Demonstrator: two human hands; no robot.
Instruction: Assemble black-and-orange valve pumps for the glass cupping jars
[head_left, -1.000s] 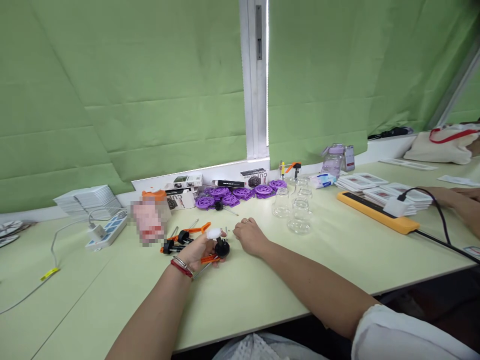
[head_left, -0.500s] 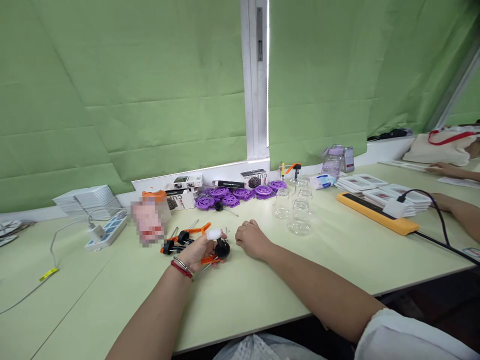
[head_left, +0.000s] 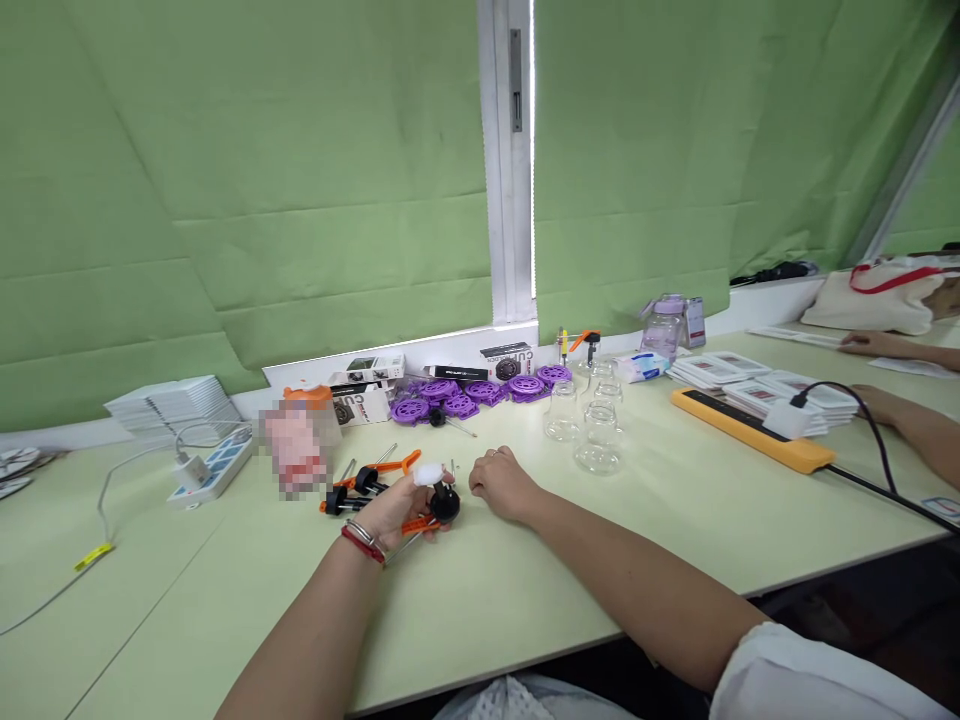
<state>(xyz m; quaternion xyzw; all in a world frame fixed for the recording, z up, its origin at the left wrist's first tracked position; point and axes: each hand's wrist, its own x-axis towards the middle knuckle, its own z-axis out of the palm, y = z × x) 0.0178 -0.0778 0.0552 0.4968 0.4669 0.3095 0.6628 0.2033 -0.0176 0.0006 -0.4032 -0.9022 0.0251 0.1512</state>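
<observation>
My left hand (head_left: pixel 396 510) is closed around an orange-and-black part (head_left: pixel 445 504) with a round black disc, an orange arm and a thin metal rod pointing down. White wrapping covers the thumb. Just to the right, my right hand (head_left: pixel 504 483) rests on the table with its fingers curled in; whatever they hold, if anything, is hidden. Behind my left hand lie similar orange-and-black parts (head_left: pixel 367 482) with metal rods. Farther back is a black-tipped metal rod (head_left: pixel 450 420), in front of a heap of purple spoked discs (head_left: pixel 457 400).
Several clear glass jars (head_left: pixel 598 450) stand to the right, near an orange power strip (head_left: pixel 750 430) and stacked white cards (head_left: pixel 727 375). Boxes (head_left: pixel 367 403) line the wall. At left are a white power strip (head_left: pixel 214 470) and a white stack (head_left: pixel 176 410). Another person's hands (head_left: pixel 874 405) are at far right.
The view has shifted slightly. Both hands stay in nearly the same place, the left still holding the orange-and-black part.
</observation>
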